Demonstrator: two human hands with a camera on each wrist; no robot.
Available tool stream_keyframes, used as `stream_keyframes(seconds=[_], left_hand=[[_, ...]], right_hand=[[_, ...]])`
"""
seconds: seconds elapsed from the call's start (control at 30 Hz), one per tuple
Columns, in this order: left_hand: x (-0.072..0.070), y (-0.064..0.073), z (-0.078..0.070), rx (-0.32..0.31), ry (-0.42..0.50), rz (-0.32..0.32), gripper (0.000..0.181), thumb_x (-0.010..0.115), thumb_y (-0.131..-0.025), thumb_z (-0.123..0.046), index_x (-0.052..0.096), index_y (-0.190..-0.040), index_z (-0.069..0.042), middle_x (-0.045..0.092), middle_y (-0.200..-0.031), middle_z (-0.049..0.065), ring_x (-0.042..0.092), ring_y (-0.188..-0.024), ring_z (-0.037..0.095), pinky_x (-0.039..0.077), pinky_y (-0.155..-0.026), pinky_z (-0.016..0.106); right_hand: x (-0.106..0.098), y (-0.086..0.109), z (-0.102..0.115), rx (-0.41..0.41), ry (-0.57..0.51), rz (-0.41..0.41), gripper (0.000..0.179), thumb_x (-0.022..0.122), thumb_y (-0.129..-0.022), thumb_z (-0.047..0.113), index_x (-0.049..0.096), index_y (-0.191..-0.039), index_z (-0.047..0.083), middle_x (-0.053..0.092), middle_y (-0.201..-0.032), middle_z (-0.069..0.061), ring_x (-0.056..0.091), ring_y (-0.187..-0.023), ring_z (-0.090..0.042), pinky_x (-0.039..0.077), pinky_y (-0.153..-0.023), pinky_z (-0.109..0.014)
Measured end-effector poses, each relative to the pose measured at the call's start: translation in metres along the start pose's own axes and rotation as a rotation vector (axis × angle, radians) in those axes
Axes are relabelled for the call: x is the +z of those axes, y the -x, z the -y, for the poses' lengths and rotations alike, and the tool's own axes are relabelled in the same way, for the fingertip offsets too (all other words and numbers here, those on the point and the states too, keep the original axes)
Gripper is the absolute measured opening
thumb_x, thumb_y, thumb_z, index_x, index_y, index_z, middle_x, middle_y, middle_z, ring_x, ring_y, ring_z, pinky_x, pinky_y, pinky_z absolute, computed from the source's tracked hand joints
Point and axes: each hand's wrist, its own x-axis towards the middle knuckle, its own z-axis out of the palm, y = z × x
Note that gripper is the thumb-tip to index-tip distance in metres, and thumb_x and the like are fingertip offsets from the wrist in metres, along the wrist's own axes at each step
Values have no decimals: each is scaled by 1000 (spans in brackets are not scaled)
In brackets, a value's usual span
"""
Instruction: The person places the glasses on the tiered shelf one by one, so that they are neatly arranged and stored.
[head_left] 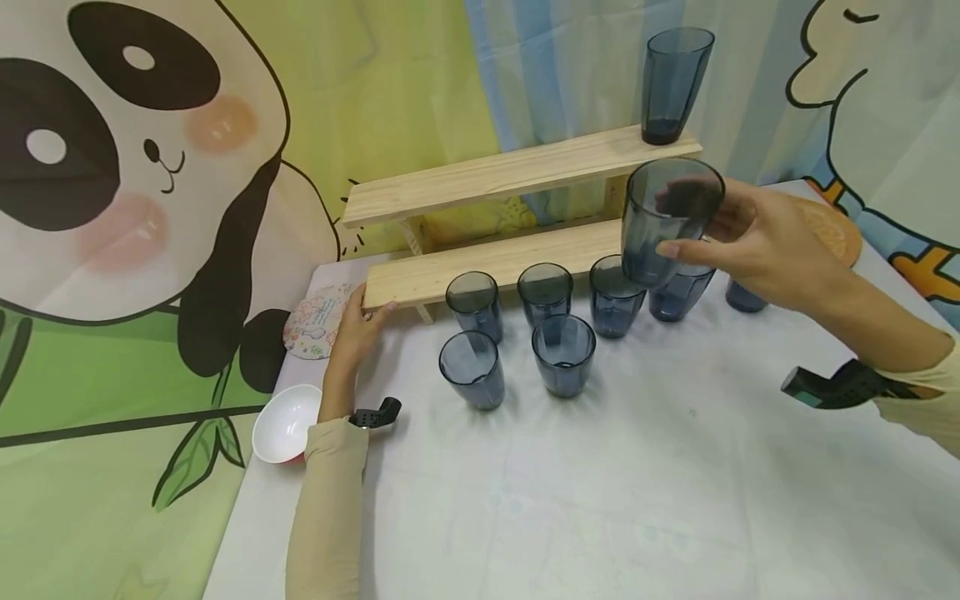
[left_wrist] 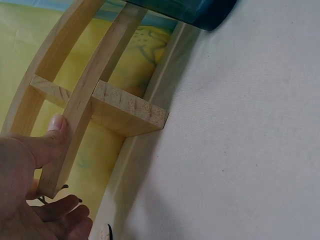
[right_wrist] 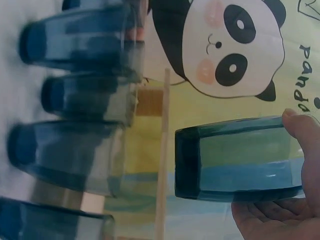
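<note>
1. Currently, the right hand (head_left: 765, 242) grips a glass (head_left: 660, 221), raised near the right end of the shelf (head_left: 517, 171).
2. Left hand (head_left: 356, 335) pinches its left end.
3. Glass: likely stiff, slippery, fragile; hold mid-side.

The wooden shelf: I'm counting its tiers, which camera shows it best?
The head view: the wooden shelf shows both tiers over most of their length. The left wrist shows one end with supports; the right wrist, mostly a thin edge.
</note>
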Motion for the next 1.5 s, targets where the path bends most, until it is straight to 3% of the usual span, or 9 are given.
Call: stream_keyframes(seconds=[0.2,0.43,0.67,0.83,1.1,1.27,1.5], left_hand=[[2,-1,4,-4,-3,-2,85,64,-106,-38,16,-169,-6,23,-173,21,24,-160,40,21,-131,55],[4,0,3,15,8,3,85,64,-106,-38,17,-168,-6,23,-173,21,23,-160,40,20,-131,56],[5,-2,4,14,11,1,84,64,-106,-38,17,-169,-6,24,-173,21,24,-160,40,21,-131,56],[5,-2,4,3,10,-7,85,65,-106,-39,17,-169,-6,24,-173,20,24,-160,39,21,-131,55],[3,-2,3,8,2,-6,85,65,-106,-38,17,-168,-5,24,-173,21,25,-160,40,21,-131,55],[3,-1,3,12,5,-7,86,65,-106,-38,17,-168,-5,24,-173,21,24,-160,40,21,-131,56],[1,-1,3,-3,-1,-12,87,64,-106,-41,15,-169,-7,23,-174,20,24,-160,40,21,-131,56]], right_hand=[[-12,-46,-5,60,24,-21,52,81,-96,20,62,-144,12,69,-117,13,68,-105,-3,51,-85,-8],[-17,-100,-12,99,102,-76,51,79,-96,36,62,-137,12,63,-110,14,58,-103,-5,44,-88,-20],[-8,-145,-19,169,61,-131,42,77,-96,41,59,-126,17,57,-106,13,54,-97,-5,44,-82,-22],[5,-171,-22,208,120,-153,39,76,-95,49,57,-114,21,52,-101,12,49,-91,-6,42,-82,-28],[18,-199,-26,279,163,-183,54,73,-94,57,58,-126,17,49,-101,17,48,-95,-5,43,-90,-28],[21,-206,-30,276,112,-227,47,75,-94,54,61,-120,18,50,-99,17,48,-95,-4,43,-91,-29],[24,-212,-35,295,95,-261,50,76,-93,55,60,-124,18,49,-100,19,48,-98,-4,43,-95,-29]])
